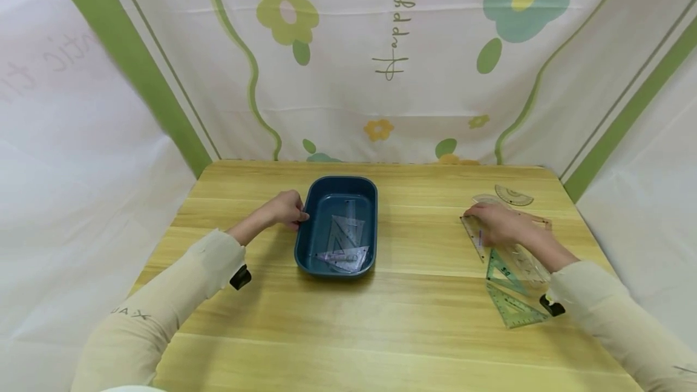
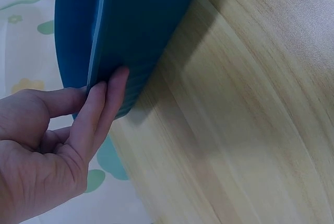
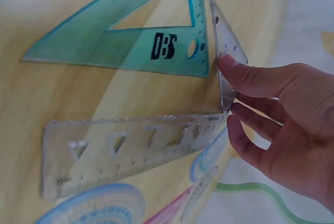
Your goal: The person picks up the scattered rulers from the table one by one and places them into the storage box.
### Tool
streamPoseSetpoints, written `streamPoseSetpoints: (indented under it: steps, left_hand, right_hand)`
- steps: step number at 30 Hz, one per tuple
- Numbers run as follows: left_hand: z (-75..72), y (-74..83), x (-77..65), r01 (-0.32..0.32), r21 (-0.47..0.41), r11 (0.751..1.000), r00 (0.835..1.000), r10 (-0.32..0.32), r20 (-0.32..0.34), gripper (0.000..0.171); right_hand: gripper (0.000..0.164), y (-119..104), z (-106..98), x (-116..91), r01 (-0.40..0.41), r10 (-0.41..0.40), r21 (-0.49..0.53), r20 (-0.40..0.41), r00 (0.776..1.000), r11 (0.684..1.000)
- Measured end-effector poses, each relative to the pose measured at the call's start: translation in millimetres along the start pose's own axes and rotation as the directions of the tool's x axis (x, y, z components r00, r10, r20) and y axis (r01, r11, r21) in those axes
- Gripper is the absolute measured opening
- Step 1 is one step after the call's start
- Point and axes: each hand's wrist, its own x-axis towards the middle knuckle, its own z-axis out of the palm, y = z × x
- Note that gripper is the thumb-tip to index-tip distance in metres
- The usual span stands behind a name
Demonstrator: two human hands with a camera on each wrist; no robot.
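Observation:
At the left, my left hand (image 1: 288,209) pinches the rim of a dark blue plastic box (image 1: 340,186), thumb on the inner side and fingers outside in the left wrist view. Inside the box lie several clear drawing tools, among them a purplish set square (image 1: 354,256). On the right, my right hand (image 1: 498,222) pinches a clear set square (image 3: 225,31) between thumb and fingers, tilted up on edge in the right wrist view. Close by lie a clear ruler (image 3: 104,153) with cut-out shapes and a green set square (image 3: 115,46).
A second green set square (image 1: 509,316) lies nearer me. Behind the right hand is a clear protractor (image 1: 514,196); a blue-edged protractor (image 3: 99,205) and a pink-edged piece (image 3: 169,205) show beside the ruler. A printed cloth (image 1: 337,95) hangs behind the wooden table (image 1: 425,319).

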Motion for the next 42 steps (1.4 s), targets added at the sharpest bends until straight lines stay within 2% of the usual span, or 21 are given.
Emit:
streamPoseSetpoints:
  steps: [6,10,14,21,25,29,35,42]
  left_hand:
    - [-1.6,-0.1,0.3,0.007,-0.001,1.0,1.0,-0.007,0.007,0.052]
    - [-1.6,-0.4,1.3,0.007,-0.003,1.0,1.0,-0.007,0.01,0.052]
    - [-0.2,-0.2,2.7,0.001,-0.007,1.0,1.0,-0.001,0.018,0.051]
    - [0.1,1.7,1.8,-0.004,0.003,1.0,1.0,0.004,0.012,0.051]
    - [-1.3,2.4,0.6,-0.002,0.001,1.0,1.0,0.002,0.011,0.051]
    - [-2.1,2.5,0.5,0.006,-0.004,1.0,1.0,-0.006,0.013,0.052]
    - [-1.7,1.5,1.2,0.002,0.002,1.0,1.0,-0.002,0.015,0.053]
    - [0.4,-2.0,3.5,0.009,-0.001,1.0,1.0,-0.009,0.011,0.052]
  right_hand:
    - [0.066,0,1,10,0.038,-0.039,-0.036,-0.027,0.999,0.999]
    - [0.068,-3,-1,15,0.048,-0.048,0.006,-0.024,0.999,0.999]
    - [0.054,-4,-1,17,0.035,-0.034,0.048,-0.014,0.999,0.998]
    - [0.014,-2,-5,20,0.082,-0.08,0.101,-0.029,0.996,0.991]
    - [0.008,2,-8,21,0.097,-0.093,0.106,-0.04,0.995,0.99]
    - [0.01,3,-12,21,0.088,-0.084,0.131,-0.036,0.996,0.988]
    - [0.012,-4,-20,18,0.005,-0.018,0.305,0.039,0.999,0.952]
    - [0.015,-11,-24,15,-0.023,-0.007,0.429,0.067,0.998,0.903]
